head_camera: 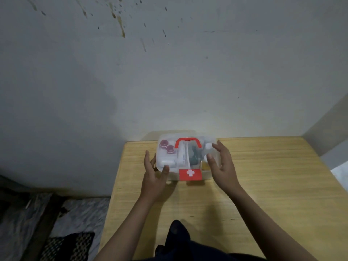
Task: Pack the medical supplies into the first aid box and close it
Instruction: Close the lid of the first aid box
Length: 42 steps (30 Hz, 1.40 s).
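While the first aid box (188,157) sits shut, left hand (154,178), right hand (222,166) flanking

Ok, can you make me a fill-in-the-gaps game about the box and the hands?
1. The clear plastic first aid box sits on a ____ table.
2. The curved handle on its lid is ____.
3. The red latch shows a white ____.
4. Two purple-capped bottles lie nearest the ____ hand, not the right hand.

Missing words: wooden; red; cross; left

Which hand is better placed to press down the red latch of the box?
Probably the right hand: its thumb lies nearer the red latch, beside the box. The left hand is at the far corner.
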Each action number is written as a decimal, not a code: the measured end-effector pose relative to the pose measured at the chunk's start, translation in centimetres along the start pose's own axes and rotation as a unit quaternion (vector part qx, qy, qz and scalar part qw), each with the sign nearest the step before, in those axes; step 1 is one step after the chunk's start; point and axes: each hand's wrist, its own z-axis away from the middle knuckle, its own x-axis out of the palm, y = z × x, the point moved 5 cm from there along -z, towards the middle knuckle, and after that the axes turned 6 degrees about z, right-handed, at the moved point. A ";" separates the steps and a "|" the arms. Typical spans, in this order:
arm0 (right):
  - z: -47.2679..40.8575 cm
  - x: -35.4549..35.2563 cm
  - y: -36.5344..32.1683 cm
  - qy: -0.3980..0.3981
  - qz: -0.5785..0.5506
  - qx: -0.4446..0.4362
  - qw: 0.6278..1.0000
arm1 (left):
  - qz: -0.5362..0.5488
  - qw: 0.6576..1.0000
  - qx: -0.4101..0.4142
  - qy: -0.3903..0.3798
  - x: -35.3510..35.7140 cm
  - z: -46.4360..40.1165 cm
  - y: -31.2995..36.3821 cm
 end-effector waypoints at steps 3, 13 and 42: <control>0.4 0.8 0.3 0.019 -0.005 0.003 1.000 | 0.044 0.999 -0.029 0.007 0.7 0.0 -0.1; 0.5 1.4 0.6 -0.036 0.101 -0.050 0.993 | 0.073 0.997 -0.016 0.015 1.1 0.0 -0.3; -4.5 1.8 1.2 -0.024 0.153 -0.065 0.986 | 0.016 1.000 0.012 -0.014 1.9 -4.2 1.6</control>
